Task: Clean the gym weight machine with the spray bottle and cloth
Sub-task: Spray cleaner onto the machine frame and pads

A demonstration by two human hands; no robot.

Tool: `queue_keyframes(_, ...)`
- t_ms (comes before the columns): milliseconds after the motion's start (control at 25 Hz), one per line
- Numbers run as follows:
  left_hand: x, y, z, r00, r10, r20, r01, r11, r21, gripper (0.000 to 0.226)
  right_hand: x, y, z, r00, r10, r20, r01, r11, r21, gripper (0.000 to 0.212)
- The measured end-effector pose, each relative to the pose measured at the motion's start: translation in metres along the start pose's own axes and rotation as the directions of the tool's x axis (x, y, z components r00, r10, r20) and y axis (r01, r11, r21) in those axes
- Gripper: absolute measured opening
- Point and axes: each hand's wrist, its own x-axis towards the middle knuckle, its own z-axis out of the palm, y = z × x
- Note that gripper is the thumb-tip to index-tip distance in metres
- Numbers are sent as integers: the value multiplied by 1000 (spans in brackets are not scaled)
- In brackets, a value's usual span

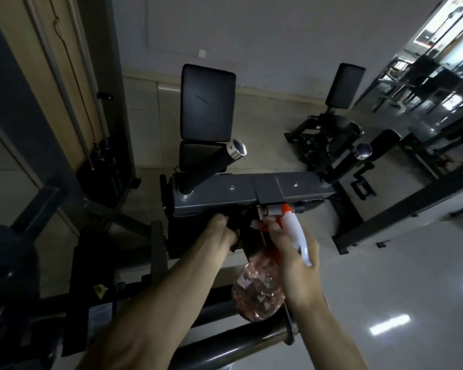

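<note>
Your right hand (292,268) gripped the spray bottle (257,292), and your left hand (222,232) clutched a dark object (238,218) beside the nozzle (286,209); spray might have wet that hand.

The weight machine (251,192) has a grey steel crossbar with two black, chrome-capped handles angling up from it and a black padded backrest upright behind. The spray bottle (257,289), clear and pinkish with a white trigger head and orange nozzle, is tilted in the right hand (292,252), its nozzle just under the crossbar's front edge. What looks like a dark cloth (234,236), hard to make out, is bunched in the left hand (221,231) against the bar's lower edge.
</note>
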Motion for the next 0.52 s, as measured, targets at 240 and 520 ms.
queue_keyframes(240, -5, 57, -58, 992, 92, -83, -103, 984, -145, 27, 3, 12, 10, 997, 77, 29, -79, 994, 77, 21)
queue_keyframes(520, -11, 14, -14, 1000, -1, -1, 1, 999, -38, 27, 8, 36, 15, 997, 50, 58, -54, 995, 80, 17)
